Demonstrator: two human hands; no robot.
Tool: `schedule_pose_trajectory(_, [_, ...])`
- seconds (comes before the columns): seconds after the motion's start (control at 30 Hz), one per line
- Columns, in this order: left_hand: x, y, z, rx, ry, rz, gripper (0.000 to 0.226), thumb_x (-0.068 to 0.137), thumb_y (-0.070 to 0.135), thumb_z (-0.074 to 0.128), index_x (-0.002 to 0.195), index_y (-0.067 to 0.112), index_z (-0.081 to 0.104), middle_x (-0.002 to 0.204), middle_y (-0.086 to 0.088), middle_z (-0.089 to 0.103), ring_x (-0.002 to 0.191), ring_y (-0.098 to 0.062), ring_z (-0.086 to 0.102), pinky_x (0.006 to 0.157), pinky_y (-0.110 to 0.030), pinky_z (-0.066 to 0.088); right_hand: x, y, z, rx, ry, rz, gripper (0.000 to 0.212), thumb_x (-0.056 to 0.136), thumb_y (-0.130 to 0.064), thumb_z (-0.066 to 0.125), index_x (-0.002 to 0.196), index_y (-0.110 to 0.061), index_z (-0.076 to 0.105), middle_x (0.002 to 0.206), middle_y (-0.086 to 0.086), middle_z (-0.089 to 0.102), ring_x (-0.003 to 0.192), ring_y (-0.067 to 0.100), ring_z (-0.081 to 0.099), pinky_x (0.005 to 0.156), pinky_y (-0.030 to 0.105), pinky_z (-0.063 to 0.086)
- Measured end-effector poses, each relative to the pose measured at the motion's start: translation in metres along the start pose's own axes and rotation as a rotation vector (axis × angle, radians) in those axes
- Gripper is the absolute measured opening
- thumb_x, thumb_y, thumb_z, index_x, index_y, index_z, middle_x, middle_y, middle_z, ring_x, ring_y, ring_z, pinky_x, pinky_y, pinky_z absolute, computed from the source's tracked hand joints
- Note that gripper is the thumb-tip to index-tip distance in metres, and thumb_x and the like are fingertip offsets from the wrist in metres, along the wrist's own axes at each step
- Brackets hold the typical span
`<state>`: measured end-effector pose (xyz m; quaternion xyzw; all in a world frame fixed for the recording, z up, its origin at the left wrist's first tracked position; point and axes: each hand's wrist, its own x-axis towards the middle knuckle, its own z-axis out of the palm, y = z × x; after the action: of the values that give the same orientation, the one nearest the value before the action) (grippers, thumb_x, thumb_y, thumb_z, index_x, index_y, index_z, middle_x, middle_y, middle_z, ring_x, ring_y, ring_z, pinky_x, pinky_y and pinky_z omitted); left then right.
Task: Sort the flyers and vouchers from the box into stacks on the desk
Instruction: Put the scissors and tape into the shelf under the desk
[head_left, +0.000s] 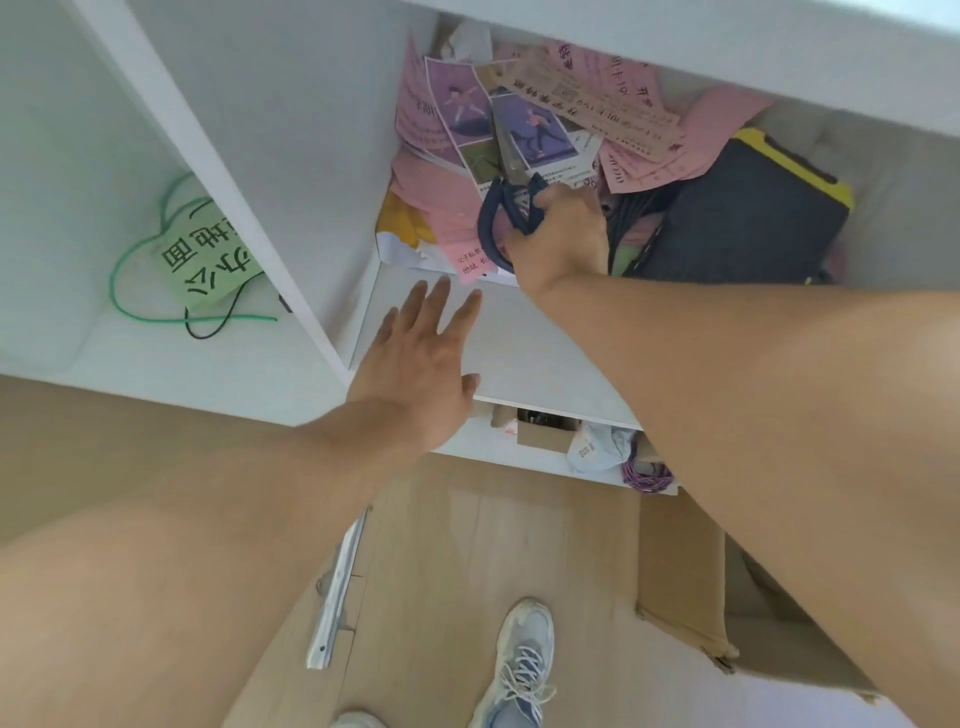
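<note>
A white box (519, 338) sits in a white shelf compartment, filled with pink flyers (441, 208), purple picture flyers (462, 109) and a tan voucher strip (587, 104). My right hand (561, 239) reaches into the box and grips the dark blue handles of a pair of scissors (506, 187) lying on the papers, blades pointing away. My left hand (415, 358) is spread flat, fingers straight, against the box's white front panel. A dark case with yellow trim (748, 213) lies in the box at the right.
The left shelf compartment holds a green paper label (202, 254) with green and black wire. A lower shelf holds a small carton (543, 434), a white bag and purple cord. On the wooden floor are a cardboard box (685, 571), a metal rail (337, 582) and my shoe.
</note>
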<state>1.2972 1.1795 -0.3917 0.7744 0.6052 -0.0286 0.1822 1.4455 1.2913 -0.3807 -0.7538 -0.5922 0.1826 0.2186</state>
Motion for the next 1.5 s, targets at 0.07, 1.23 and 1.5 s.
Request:
schedule_pose_trajectory(0.07, [-0.004, 0.003, -0.004, -0.02, -0.018, -0.013, 0.082, 0.103, 0.041, 0.048, 0.16, 0.026, -0.01, 0.169, -0.005, -0.011, 0.155, -0.024, -0.011, 0.126, -0.04, 0.002, -0.013, 0.006, -0.008, 0.005, -0.007, -0.077, 0.049, 0.09, -0.03, 0.069, 0.135, -0.014, 0.056, 0.134, 0.008, 0.049, 0.127, 0.027, 0.045, 0.1, 0.037, 0.042])
schedule_pose_trajectory(1.23, [-0.084, 0.087, -0.302, -0.078, 0.173, 0.057, 0.073, 0.105, 0.046, 0.038, 0.16, 0.031, -0.008, 0.168, 0.007, -0.015, 0.154, -0.011, -0.016, 0.127, -0.033, 0.0, -0.017, -0.136, -0.323, -0.306, -0.163, -0.255, 0.069, 0.095, -0.017, 0.048, 0.157, -0.022, 0.019, 0.166, 0.004, 0.015, 0.146, 0.027, 0.023, 0.116, 0.042, 0.027])
schedule_pose_trajectory(1.5, [-0.051, 0.089, -0.303, -0.18, 0.174, -0.15, 0.072, 0.105, 0.044, 0.039, 0.16, 0.032, -0.005, 0.167, 0.009, -0.017, 0.154, -0.012, -0.016, 0.127, -0.039, 0.003, 0.027, -0.126, -0.286, -0.223, -0.23, -0.213, 0.05, 0.106, -0.042, 0.03, 0.153, -0.026, 0.031, 0.162, 0.002, 0.026, 0.154, 0.028, -0.011, 0.123, 0.041, 0.009])
